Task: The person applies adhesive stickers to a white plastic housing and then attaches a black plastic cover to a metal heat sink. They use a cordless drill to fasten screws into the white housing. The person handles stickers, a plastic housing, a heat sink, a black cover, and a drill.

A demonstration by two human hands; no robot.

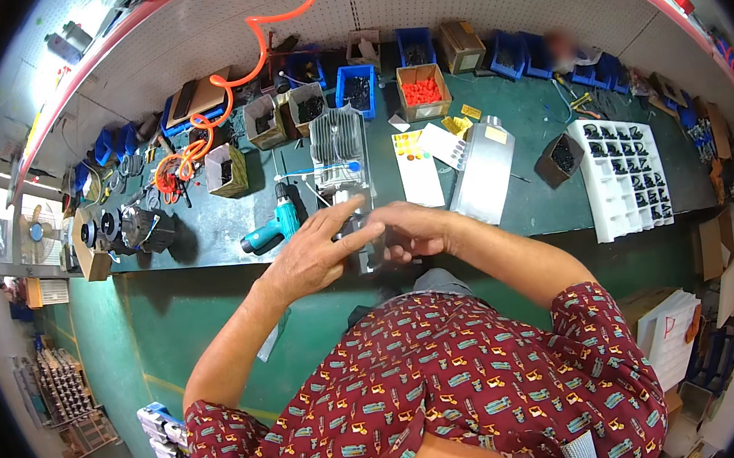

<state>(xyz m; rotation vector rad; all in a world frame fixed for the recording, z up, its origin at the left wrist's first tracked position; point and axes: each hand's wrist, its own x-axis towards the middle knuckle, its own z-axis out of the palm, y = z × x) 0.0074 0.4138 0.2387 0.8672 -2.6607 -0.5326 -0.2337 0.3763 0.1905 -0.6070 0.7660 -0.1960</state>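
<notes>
A grey metal housing with cooling fins [337,139] sits on the bench in front of me, its near end reaching the front edge. My left hand [320,249] lies over the near end, index and middle fingers stretched out and apart. Opposite it, my right hand [416,229] has its fingers curled in beside the same end. Whatever lies between the right fingers is hidden and blurred. Left of the housing, a teal cordless drill [276,224] lies on the bench, close to my left hand. A small blue round piece [354,167] shows at the housing's lower part.
Right of the housing lie a sheet with coloured dots [417,169] and a silver metal box [485,169]. A white tray of black parts [622,173] stands farther right. Bins, including an orange-filled box [423,91], line the back. An orange coiled hose [257,45] hangs down.
</notes>
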